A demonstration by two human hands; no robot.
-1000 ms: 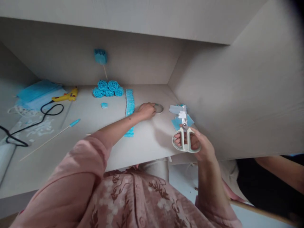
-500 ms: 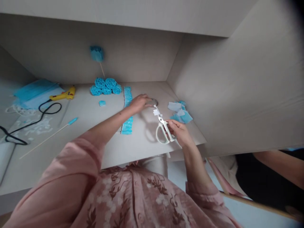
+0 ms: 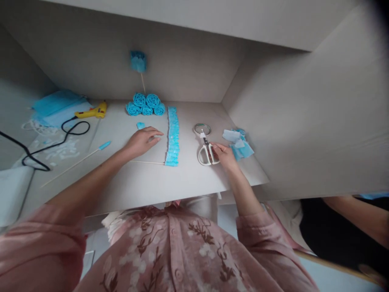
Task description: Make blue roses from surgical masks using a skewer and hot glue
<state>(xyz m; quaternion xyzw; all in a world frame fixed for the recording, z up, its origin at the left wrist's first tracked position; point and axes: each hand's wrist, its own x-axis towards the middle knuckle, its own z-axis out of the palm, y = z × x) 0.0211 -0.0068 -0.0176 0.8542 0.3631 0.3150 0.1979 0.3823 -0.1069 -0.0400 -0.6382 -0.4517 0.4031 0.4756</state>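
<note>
Basically, right of blue strip (image 3: 173,138): right hand (image 3: 227,156) grasping scissors (image 3: 206,142), likely stiff, best held by handles (image 3: 209,156); left hand (image 3: 141,142) empty, strip's left.

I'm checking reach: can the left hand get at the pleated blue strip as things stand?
Probably yes: the left hand looks empty, close beside the pleated blue strip, and nothing visible stands between them.

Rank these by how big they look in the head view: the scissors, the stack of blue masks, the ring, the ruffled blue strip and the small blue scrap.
1. Stack of blue masks
2. Scissors and ruffled blue strip: unsure, since the strip is longer but narrower
3. Ring
4. Small blue scrap
</note>
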